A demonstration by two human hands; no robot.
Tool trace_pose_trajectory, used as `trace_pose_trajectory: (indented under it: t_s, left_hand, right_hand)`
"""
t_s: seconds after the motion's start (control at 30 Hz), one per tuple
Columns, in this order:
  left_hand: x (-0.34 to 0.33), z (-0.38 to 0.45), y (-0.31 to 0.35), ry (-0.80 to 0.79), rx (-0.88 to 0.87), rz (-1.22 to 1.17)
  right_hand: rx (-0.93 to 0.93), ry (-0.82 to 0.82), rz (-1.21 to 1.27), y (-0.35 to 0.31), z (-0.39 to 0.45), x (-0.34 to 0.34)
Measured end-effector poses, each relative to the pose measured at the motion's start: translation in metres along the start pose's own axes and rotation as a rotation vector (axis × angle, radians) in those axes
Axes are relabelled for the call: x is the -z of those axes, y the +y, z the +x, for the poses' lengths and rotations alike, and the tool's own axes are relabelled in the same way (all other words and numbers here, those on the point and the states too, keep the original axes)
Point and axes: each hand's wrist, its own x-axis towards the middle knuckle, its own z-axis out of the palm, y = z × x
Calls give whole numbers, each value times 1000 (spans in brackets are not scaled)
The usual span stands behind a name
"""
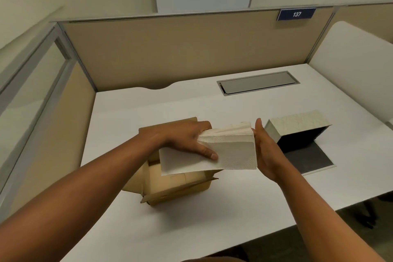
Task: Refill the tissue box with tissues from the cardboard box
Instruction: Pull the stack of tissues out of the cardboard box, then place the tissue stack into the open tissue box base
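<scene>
Tissues, a thick stack of white folded paper sheets (231, 151), were up in the air between both hands, right over the open brown cardboard box (176, 187) and just left of the tissue box (297, 127), a speckled grey-white holder lying on its side with its dark open end facing the person. The left hand (187, 138) clamped one end, thumb on top and fingers curled underneath. The right hand (265, 151) pressed flat against the other end, fingers together, thumb up.

Best bet for this step, probably: keep the stack squeezed square so the bottom sheet, already sagging loose, didn't peel off, then line it up with the opening and slide it in flat.

It all sat on a plain white desk (191, 100) with a metal cable hatch (258, 82), inside a beige cubicle partition (180, 53) tagged 137 (296, 14).
</scene>
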Motion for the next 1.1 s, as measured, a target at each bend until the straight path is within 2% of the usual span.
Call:
trace_pose_trajectory:
  t_s: [0.1, 0.3, 0.43, 0.7, 0.87, 1.1]
  left_hand:
    - [-6, 16, 19, -39, 28, 5]
    - [-25, 63, 62, -128, 118, 4]
    - [-41, 92, 93, -188, 171, -20]
    - [-74, 140, 143, -245, 235, -196]
    - [-80, 143, 134, -291, 311, -510]
    - [-127, 175, 115, -84, 329, -1111]
  right_hand:
    - [13, 4, 23, 5, -12, 24]
    - [36, -128, 22, 3, -38, 83]
    - [72, -198, -102, 1, -52, 123]
    - [88, -96, -153, 14, -55, 199]
    - [25, -8, -58, 21, -53, 245]
    - [-36, 64, 5, 31, -36, 285]
